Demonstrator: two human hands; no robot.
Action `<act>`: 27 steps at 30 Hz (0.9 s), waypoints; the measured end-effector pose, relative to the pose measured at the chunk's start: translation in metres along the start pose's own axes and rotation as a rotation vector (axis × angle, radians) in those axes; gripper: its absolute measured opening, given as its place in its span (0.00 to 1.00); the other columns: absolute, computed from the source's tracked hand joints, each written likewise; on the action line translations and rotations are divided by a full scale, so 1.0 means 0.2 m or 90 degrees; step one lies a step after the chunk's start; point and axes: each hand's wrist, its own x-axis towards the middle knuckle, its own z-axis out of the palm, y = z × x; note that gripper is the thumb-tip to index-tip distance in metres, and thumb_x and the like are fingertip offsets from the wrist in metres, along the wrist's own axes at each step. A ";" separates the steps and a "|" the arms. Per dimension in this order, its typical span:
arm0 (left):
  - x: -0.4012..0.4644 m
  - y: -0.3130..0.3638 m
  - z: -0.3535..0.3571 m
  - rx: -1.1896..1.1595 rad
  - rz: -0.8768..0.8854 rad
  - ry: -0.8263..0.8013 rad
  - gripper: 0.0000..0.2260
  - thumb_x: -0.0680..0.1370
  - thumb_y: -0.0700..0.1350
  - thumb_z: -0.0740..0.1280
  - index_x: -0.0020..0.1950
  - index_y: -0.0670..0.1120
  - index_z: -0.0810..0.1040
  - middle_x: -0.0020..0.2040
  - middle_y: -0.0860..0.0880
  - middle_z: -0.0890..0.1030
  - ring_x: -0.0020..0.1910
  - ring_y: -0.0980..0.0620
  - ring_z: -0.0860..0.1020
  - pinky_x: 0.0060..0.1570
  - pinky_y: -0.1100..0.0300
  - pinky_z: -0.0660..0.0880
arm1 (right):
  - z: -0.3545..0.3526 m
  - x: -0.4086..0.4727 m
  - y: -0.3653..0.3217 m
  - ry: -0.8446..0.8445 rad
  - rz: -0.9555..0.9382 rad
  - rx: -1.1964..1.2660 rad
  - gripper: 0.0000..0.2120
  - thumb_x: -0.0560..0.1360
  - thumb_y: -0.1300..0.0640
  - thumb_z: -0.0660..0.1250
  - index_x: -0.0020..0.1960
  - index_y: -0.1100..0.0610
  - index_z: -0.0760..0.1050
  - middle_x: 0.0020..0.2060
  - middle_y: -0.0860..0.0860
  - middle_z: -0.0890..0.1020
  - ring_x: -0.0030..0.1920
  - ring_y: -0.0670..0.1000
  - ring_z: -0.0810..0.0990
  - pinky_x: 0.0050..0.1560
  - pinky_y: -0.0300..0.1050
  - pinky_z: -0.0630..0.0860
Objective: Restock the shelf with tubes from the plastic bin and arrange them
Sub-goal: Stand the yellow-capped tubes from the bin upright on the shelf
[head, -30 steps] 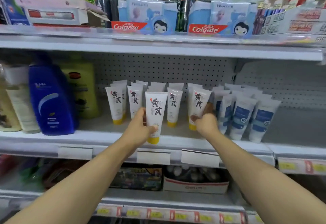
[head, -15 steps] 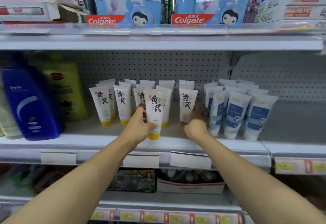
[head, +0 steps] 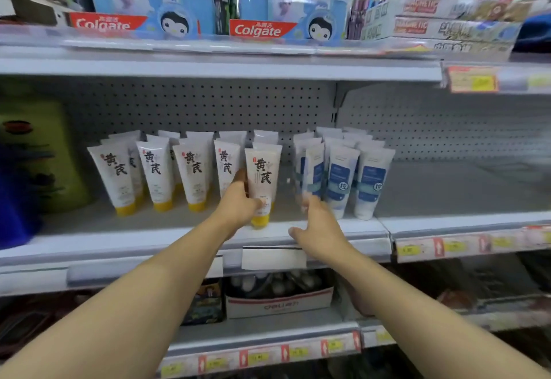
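Note:
White tubes with black characters and yellow caps [head: 190, 176] stand cap-down in rows on the middle shelf [head: 149, 238]. My left hand [head: 238, 207] grips the front tube [head: 264, 170] at the right end of that group; its cap rests near the shelf's front edge. To the right stand white tubes with blue labels [head: 340, 179]. My right hand [head: 319, 229] reaches to the foot of the leftmost blue-label tube [head: 313, 173] with fingers stretched out and thumb spread; motion blur hides whether the fingers touch it. The plastic bin is out of view.
A green bottle [head: 44, 155] and a blue bottle [head: 15, 199] stand at the shelf's left. The shelf part right of the blue-label tubes [head: 462, 188] is bare. Colgate packs [head: 256, 9] fill the shelf above. A white box [head: 280, 301] sits on the shelf below.
My left hand has carried its tube rightward to the end of the yellow-capped row. My right hand has let go of a yellow-capped tube and moved right to the blue-label tubes. The view shifted right.

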 end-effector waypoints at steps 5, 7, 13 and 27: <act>0.05 -0.02 0.08 0.017 -0.008 0.025 0.25 0.73 0.30 0.67 0.68 0.43 0.66 0.65 0.42 0.75 0.65 0.43 0.73 0.66 0.46 0.69 | -0.01 -0.04 0.02 -0.001 0.004 -0.017 0.28 0.72 0.54 0.69 0.68 0.57 0.62 0.64 0.56 0.68 0.65 0.56 0.67 0.65 0.48 0.68; 0.06 -0.04 0.09 0.017 -0.006 0.023 0.28 0.72 0.31 0.67 0.69 0.46 0.64 0.65 0.43 0.75 0.65 0.43 0.72 0.66 0.46 0.69 | -0.01 -0.06 0.02 -0.002 0.006 -0.023 0.29 0.72 0.53 0.69 0.68 0.57 0.61 0.64 0.55 0.67 0.66 0.56 0.66 0.66 0.49 0.67; 0.07 -0.05 0.09 0.061 -0.018 -0.004 0.28 0.74 0.32 0.65 0.71 0.45 0.61 0.67 0.43 0.73 0.67 0.43 0.71 0.67 0.45 0.67 | -0.01 -0.07 0.00 0.003 0.001 -0.051 0.30 0.72 0.52 0.69 0.69 0.57 0.60 0.65 0.55 0.66 0.67 0.55 0.62 0.67 0.49 0.66; -0.29 -0.23 -0.48 0.406 -0.002 0.048 0.25 0.73 0.37 0.68 0.67 0.46 0.64 0.65 0.44 0.70 0.62 0.44 0.71 0.57 0.51 0.72 | 0.24 -0.35 -0.32 -0.102 -0.096 -0.162 0.32 0.70 0.52 0.70 0.69 0.56 0.60 0.65 0.55 0.65 0.66 0.57 0.60 0.64 0.49 0.66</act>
